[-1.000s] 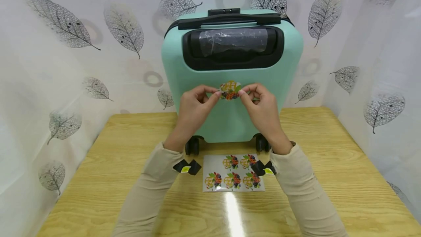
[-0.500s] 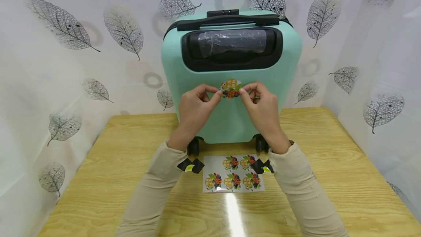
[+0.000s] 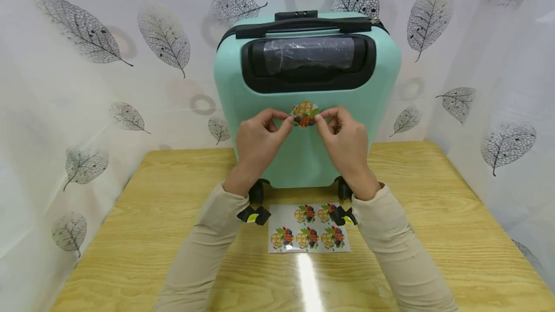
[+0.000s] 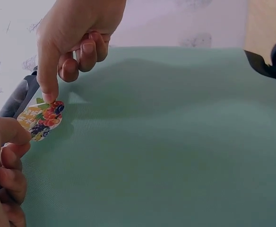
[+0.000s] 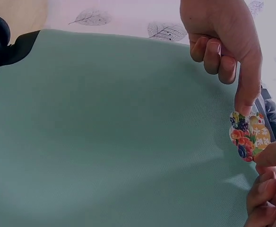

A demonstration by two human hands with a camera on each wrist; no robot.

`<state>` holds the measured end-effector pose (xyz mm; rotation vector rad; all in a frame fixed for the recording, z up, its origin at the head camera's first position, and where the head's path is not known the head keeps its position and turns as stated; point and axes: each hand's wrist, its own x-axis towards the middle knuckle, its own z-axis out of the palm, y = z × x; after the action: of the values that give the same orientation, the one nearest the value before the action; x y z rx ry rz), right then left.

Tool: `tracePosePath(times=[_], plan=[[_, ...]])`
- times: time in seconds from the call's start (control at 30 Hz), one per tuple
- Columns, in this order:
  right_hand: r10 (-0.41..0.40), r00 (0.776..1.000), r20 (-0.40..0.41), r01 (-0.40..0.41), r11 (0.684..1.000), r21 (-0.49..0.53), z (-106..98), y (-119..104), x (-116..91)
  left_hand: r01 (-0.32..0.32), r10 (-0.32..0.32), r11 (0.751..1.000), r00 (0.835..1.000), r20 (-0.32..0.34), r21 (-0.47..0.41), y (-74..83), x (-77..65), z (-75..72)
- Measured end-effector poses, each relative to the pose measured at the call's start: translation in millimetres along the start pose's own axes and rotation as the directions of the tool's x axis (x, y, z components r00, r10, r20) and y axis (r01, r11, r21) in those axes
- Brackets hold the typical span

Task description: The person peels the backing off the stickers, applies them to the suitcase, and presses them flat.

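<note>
A small round sticker [image 3: 305, 114] with a colourful fruit print is stretched between both hands, in front of a mint-green suitcase [image 3: 303, 158]. My left hand [image 3: 260, 141] pinches its left edge between thumb and forefinger. At the right edge my right hand [image 3: 344, 141] pinches it the same way. In the left wrist view the sticker [image 4: 41, 119] lies close to the suitcase's face; whether it touches cannot be told. The right wrist view shows the sticker [image 5: 249, 135] beside the same green surface, the other fingers of each hand curled in.
A white sticker sheet [image 3: 282, 215] with several fruit stickers lies on the wooden table [image 3: 173, 215] before the suitcase. Black caster wheels [image 3: 257, 191] stand behind it. The suitcase has a black handle recess [image 3: 308, 78] on its upper face. A leaf-patterned curtain [image 3: 165, 85] hangs behind.
Both hands have raised the sticker slightly up the suitcase's face, and it now looks flatter and rounder. The left forearm has shifted a little to the right. The pinches stay the same.
</note>
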<state>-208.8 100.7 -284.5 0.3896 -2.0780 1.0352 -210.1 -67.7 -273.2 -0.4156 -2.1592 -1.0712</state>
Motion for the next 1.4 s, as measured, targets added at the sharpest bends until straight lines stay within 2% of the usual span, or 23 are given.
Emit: tracePosePath(times=[0.13, 0.47, 0.67, 0.97, 1.4], plan=[[-0.005, 1.0, -0.013, 0.004, 0.999, -0.032, -0.3, -1.2, 0.7, -0.036, 0.037, 0.997, 0.999, -0.015, 0.063, -1.0, 0.5, 2.1], [-0.049, 0.997, -0.06, 0.043, 0.995, -0.094, 3.6, -2.3, -0.2, -0.073, 0.081, 0.982, 0.996, -0.039, 0.172, -2.4, -1.1, 5.3], [-0.053, 0.996, -0.071, 0.045, 0.994, -0.101, 5.6, -2.3, -1.5, -0.1, 0.112, 0.973, 0.992, -0.049, 0.206, -1.3, -2.0, 6.5], [-0.07, 0.995, -0.077, 0.061, 0.992, -0.113, 7.2, -0.9, -0.2, -0.101, 0.118, 0.966, 0.991, -0.06, 0.239, -0.1, 0.1, 6.3], [-0.08, 0.993, -0.082, 0.068, 0.988, -0.137, 7.3, 0.3, 0.8, -0.108, 0.124, 0.939, 0.992, -0.028, 0.326, 6.7, 1.6, 4.6]])
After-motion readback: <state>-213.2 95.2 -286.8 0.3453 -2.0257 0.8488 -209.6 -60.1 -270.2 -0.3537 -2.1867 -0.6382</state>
